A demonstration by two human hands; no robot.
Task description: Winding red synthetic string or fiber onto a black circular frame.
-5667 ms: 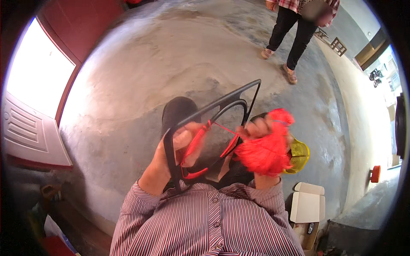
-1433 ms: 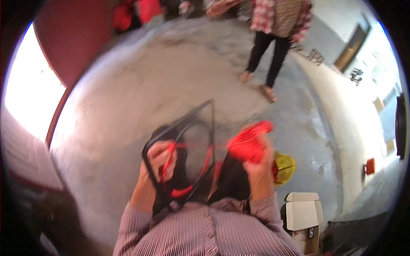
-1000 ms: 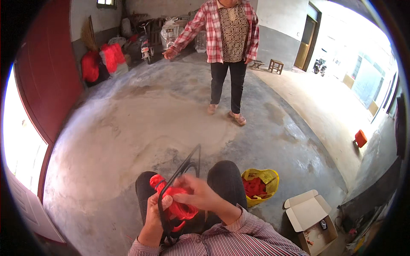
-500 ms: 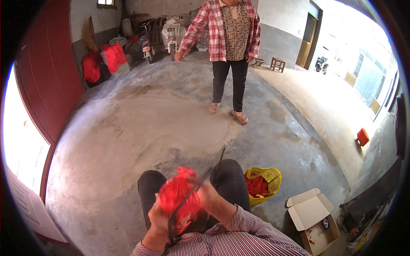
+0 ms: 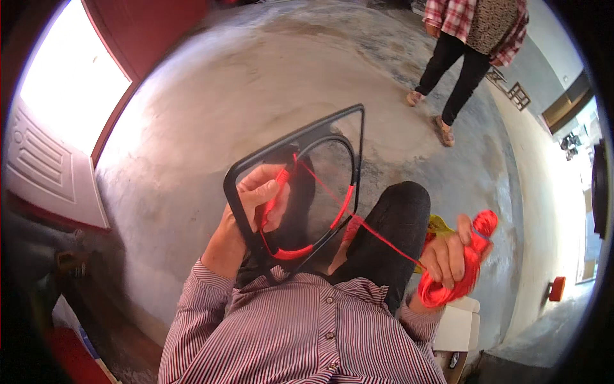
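My left hand (image 5: 259,192) grips a black frame (image 5: 294,136) with rounded corners, tilted above my lap. Inside the frame is a black ring (image 5: 329,138), with parts of it wrapped in red yarn (image 5: 294,253). My left fingers are closed at a red-wrapped stretch of this ring. Out to the right, my right hand (image 5: 448,256) is wrapped around a thick red yarn skein (image 5: 472,265). A thin red strand (image 5: 387,242) runs taut from the ring, across the frame, to my right hand.
Partly hidden behind my right hand is a yellow bag (image 5: 438,225). A cardboard box (image 5: 457,323) lies open below it. Another person (image 5: 457,70) stands ahead at the right. A white panelled door (image 5: 54,166) is at left, and a red object (image 5: 557,289) at far right.
My hands were close together over my lap; my right hand is now far right with the skein, the strand drawn out. The frame, formerly edge-on, shows its opening. The view has turned.
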